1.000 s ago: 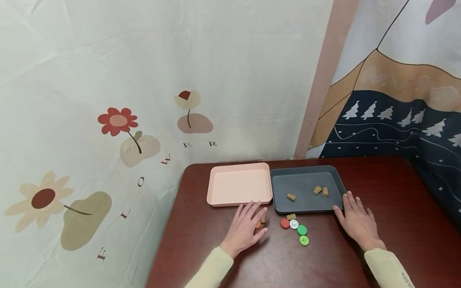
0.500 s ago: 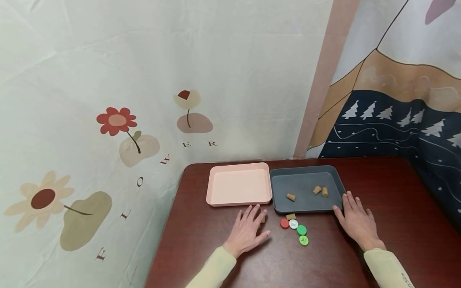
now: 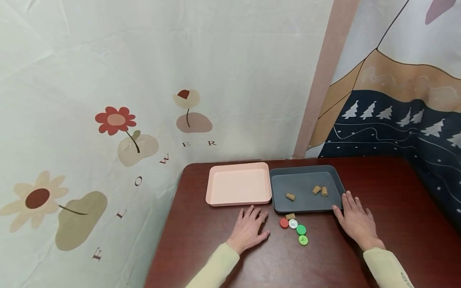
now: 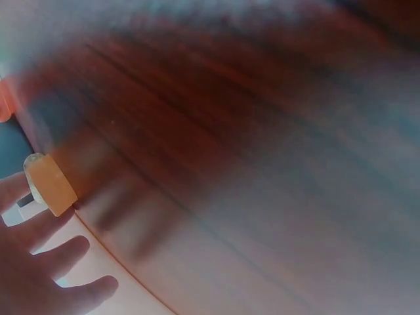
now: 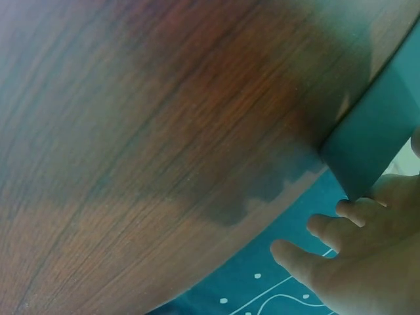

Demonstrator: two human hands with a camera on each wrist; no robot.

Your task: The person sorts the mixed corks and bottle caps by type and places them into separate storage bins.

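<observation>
- Three corks (image 3: pixel 324 192) lie in the grey tray (image 3: pixel 304 179), its walls containing them.
- Left hand (image 3: pixel 248 231): fingers spread over another cork (image 4: pixel 54 186); grip unclear.
- Right hand (image 3: pixel 357 223): fingers spread at the tray's corner, perhaps steadying it.

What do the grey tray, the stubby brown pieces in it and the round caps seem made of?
Grey tray: probably plastic, matte; even colour and smoothly rounded rim.
Brown pieces: likely cork, dull; tan, mottled surface and stopper-like shape.
Round caps: perhaps plastic, from their solid bright colours; finish too small to judge.
</observation>
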